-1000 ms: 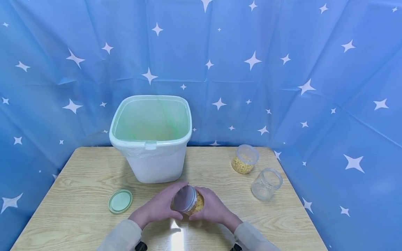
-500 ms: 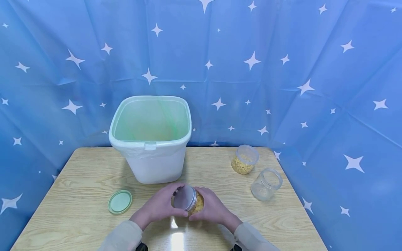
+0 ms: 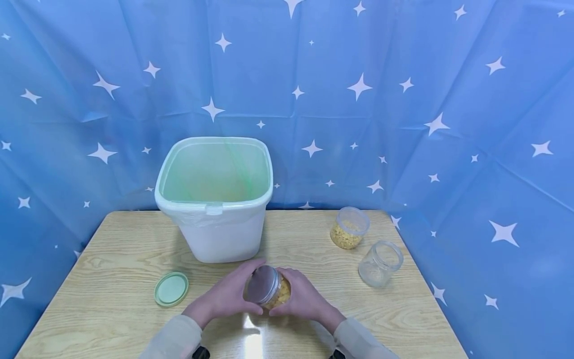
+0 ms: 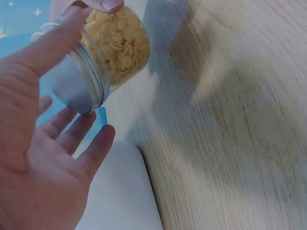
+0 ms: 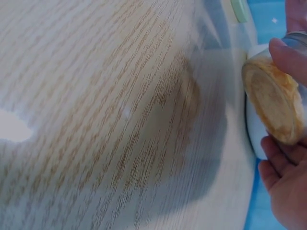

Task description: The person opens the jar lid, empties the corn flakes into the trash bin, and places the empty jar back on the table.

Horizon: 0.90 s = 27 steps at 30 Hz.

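Observation:
Tilted above the table, a clear jar [image 3: 283, 293] of yellow flakes leans its silver-grey lid [image 3: 262, 284] toward the left. My right hand [image 3: 306, 297] grips the jar body from the right side. Around the lid curve the thumb and fingers of my left hand [image 3: 224, 298]. The left wrist view shows the flakes [image 4: 125, 45] packed behind the clear wall, with the thumb across the lid's edge and fingertips at its far side. In the right wrist view, the jar's round base [image 5: 271, 101] faces the camera between right thumb and fingers.
A white bin [image 3: 224, 234] with a pale green inside stands behind the hands. To the left lies a round green lid [image 3: 172, 288]. At the right are a jar part-filled with flakes [image 3: 345, 236] and a clear jar [image 3: 375, 270], both on the wooden table [image 3: 112, 259].
My left thumb and fingers have shifted around the lid, reaching further across half a second ago and drawn back now. The right hand keeps its grip on the jar in the same place.

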Tool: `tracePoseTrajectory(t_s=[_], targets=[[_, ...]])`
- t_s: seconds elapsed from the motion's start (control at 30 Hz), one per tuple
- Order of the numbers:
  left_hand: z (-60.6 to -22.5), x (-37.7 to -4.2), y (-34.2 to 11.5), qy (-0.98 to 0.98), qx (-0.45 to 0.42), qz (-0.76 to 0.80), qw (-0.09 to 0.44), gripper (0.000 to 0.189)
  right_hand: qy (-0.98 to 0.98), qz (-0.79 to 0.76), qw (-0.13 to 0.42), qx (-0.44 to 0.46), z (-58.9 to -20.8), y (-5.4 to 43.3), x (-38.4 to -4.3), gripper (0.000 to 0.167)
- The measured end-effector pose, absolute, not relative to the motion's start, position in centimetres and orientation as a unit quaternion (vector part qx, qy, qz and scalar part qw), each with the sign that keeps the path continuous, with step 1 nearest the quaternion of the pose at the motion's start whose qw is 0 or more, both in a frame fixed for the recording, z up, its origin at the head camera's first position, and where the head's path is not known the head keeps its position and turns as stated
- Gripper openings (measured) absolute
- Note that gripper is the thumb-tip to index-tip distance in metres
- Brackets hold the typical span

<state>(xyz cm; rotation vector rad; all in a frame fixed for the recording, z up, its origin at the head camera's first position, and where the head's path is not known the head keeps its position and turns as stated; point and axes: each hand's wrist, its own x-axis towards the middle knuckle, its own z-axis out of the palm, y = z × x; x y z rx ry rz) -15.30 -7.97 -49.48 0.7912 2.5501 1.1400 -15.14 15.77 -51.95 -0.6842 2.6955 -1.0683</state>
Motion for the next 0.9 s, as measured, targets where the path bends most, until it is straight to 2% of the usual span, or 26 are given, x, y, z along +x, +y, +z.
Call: tracePoseTrajectory(t_s=[0.2, 0.53, 0.9], targets=[[-49.34, -15.38, -8.13, 0.866, 0.294, 0.385, 0.124, 0.097, 0.903, -0.354, 0.081, -0.232, -52.06, 15.78, -15.13, 0.094], [-49.37, -15.33, -8.07, 0.878, 0.273, 0.381, 0.096, 0.096, 0.900, -0.364, 0.088, -0.221, -51.97, 15.76, -15.20, 0.095], [-49.24, -15.42, -8.13, 0.884, 0.257, 0.379, 0.096, 0.095, 0.903, -0.363, 0.080, -0.218, -51.99, 15.88, -15.24, 0.094]])
